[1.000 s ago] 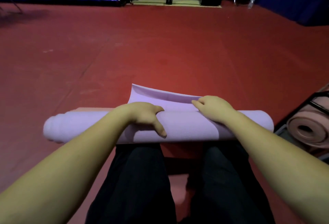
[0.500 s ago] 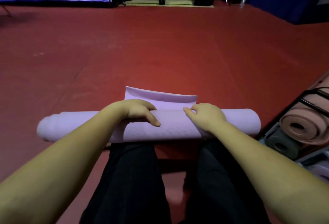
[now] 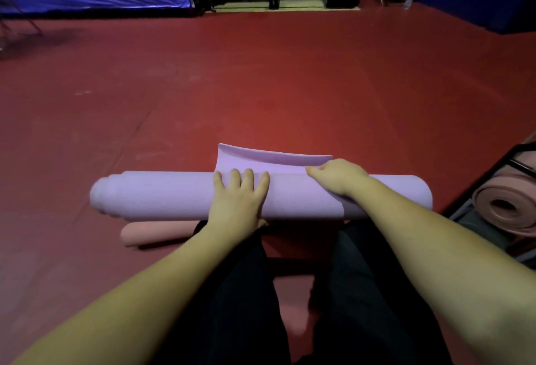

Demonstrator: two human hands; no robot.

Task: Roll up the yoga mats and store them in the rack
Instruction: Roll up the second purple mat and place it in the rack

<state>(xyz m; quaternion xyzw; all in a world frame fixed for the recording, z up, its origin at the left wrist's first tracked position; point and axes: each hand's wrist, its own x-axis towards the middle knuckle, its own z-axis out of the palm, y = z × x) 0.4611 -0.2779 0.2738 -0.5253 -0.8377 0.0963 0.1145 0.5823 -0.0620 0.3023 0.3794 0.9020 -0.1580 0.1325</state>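
lilac mat (image 3: 174, 196) soft, light, springy | left hand (image 3: 240, 199) flat on roll | right hand (image 3: 338, 176) pinches loose flap at 12 o'clock | grip mid-roll

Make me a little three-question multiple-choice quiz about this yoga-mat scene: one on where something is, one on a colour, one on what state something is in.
1. Where is the rolled pink mat in the rack?
A. at the right edge
B. at the far wall
C. on the person's lap

2. What colour is the mat under both hands?
A. green
B. lilac
C. black

3. How does the left hand lie?
A. clenched in a fist
B. lifted off the mat
C. flat, fingers straight, on the roll

Answers:
1 A, its spiral end shows inside the dark frame at the right.
2 B, the roll is pale purple.
3 C, four straight fingers rest on top.
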